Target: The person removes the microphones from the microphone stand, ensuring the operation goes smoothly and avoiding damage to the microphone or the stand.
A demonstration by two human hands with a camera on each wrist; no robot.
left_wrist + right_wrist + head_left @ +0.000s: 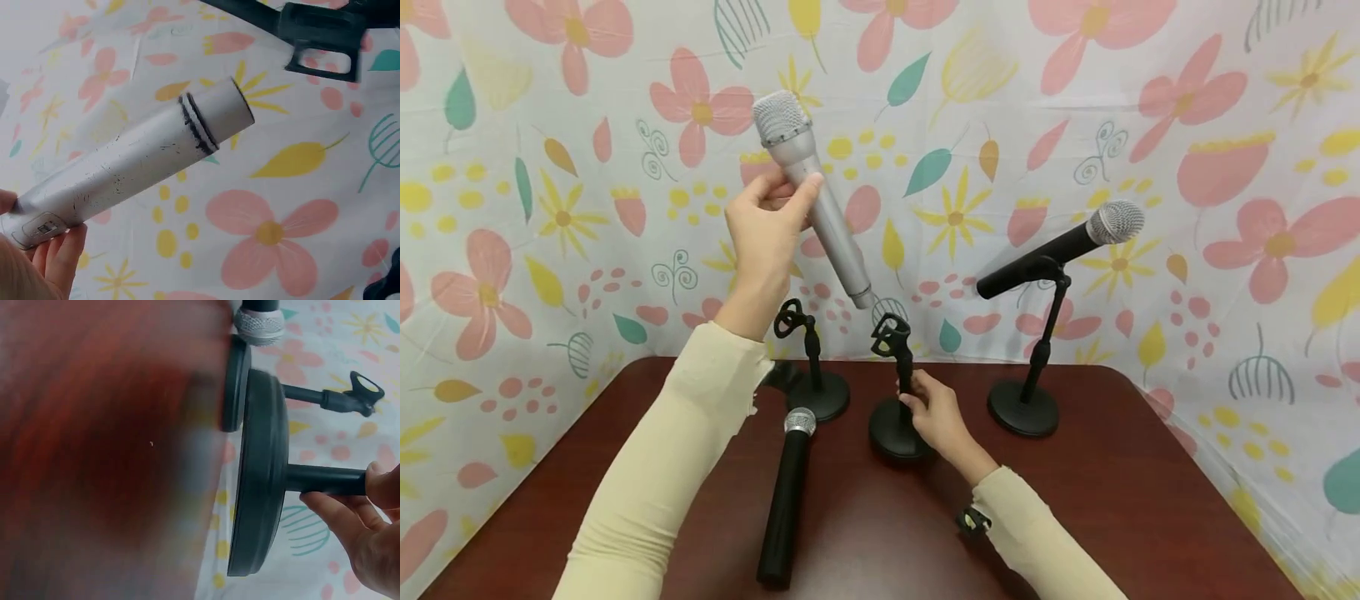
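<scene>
My left hand [766,229] pinches a silver microphone [833,233] by its upper body, its mesh head up and tail slanting down to the right. That tail end hangs just above the clip [891,333] of the middle microphone stand [887,429], apart from it. In the left wrist view the microphone [131,156] has a dark-edged ring near its tail. Around the stand's stem curl the thumb and fingers of my right hand [942,415]; the right wrist view shows this hand [369,544] above the round base [265,475].
A black microphone [786,500] lies on the dark red table [865,542]. Behind it is another stand [823,396] with a bare clip. On the right, a third stand [1024,408] carries a tilted black microphone [1067,248]. A flower-patterned cloth [955,250] hangs behind.
</scene>
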